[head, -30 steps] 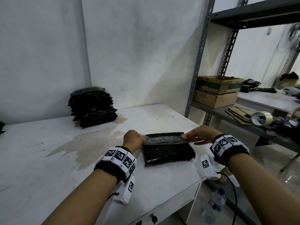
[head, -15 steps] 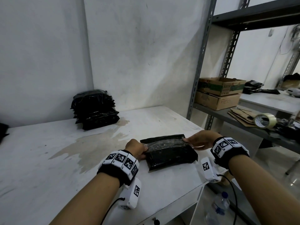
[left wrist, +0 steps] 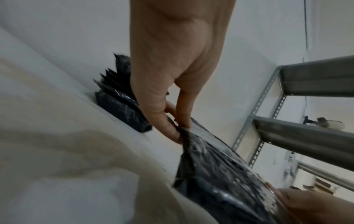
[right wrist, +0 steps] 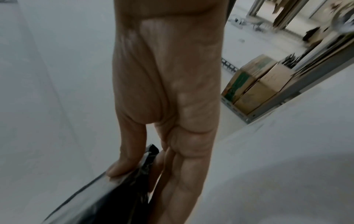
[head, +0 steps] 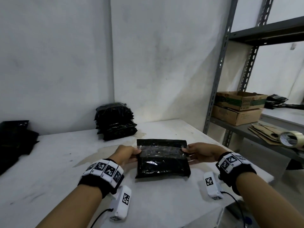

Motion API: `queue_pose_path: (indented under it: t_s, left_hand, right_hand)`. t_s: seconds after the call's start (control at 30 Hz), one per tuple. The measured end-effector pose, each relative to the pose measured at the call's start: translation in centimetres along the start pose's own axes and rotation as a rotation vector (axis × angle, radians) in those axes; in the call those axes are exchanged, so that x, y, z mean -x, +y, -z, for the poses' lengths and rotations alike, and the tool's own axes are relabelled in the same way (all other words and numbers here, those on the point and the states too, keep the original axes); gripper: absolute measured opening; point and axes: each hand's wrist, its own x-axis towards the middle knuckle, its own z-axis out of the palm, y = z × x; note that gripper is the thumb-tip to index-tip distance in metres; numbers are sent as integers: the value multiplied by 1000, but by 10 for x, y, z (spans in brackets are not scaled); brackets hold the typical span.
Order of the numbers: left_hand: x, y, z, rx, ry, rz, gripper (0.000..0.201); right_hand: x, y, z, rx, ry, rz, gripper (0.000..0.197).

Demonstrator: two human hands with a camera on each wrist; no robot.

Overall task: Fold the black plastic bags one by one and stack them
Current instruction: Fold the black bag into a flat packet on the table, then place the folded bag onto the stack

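- Black, glossy plastic fills the middle of the head view: a folded black plastic bag (head: 162, 159) held between two hands above the near part of a white table (head: 49, 170).
- The left hand (head: 125, 154) grasps the bag's left edge. In the left wrist view the thumb and fingers (left wrist: 168, 121) pinch a gathered corner of the plastic.
- The right hand (head: 201, 153) grasps the bag's right edge. In the right wrist view the thumb lies on top of the plastic and the fingers (right wrist: 180, 174) run underneath it.
- A shiny, clearer strip runs across the bag from one hand to the other; a narrow black flap stands up behind it and the bulkier part hangs toward the person.
- Whether the bag's lower edge touches the table cannot be told.
- Each wrist wears a black band with white blocks printed in black-and-white square codes, and a small white camera unit hangs under each wrist.
- A stack of folded black bags (head: 116, 122) sits farther back on the table against the white wall (head: 65, 63), well apart from the held bag.
- More loose black bags (head: 14, 139) lie at the table's far left edge.
- A brownish stain marks the table between the stack and the hands.
- To the right stands a grey metal shelf rack (head: 218, 79) holding two stacked cardboard boxes (head: 238, 107), flattened cardboard and a roll of clear tape (head: 290, 139).
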Motion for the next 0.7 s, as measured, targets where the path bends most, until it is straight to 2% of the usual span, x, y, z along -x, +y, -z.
queue_pose_path:
  t_s: [0.1, 0.17, 0.2, 0.27, 0.5, 0.7]
  left_hand:
    - [16, 6, 50, 153, -37, 27, 15]
    - [28, 6, 87, 183, -6, 31, 15]
    - [34, 5, 106, 189, 15, 40, 14]
    - [49, 2, 141, 224, 49, 58, 12]
    - [91, -9, 233, 269, 237, 126, 10]
    - [105, -24, 272, 375, 224, 147, 10]
  right_hand:
    - [-12, -12, -43, -52, -117, 32, 7]
    - [-25, -20, -76, -78, -233, 63, 26]
    - [-34, -23, -94, -89, -270, 72, 28]
    - [-49, -29, -130, -64, -305, 62, 23]
    - [-83, -41, -227, -14, -423, -18, 45]
    - [-92, -45, -268, 10, -474, -19, 30]
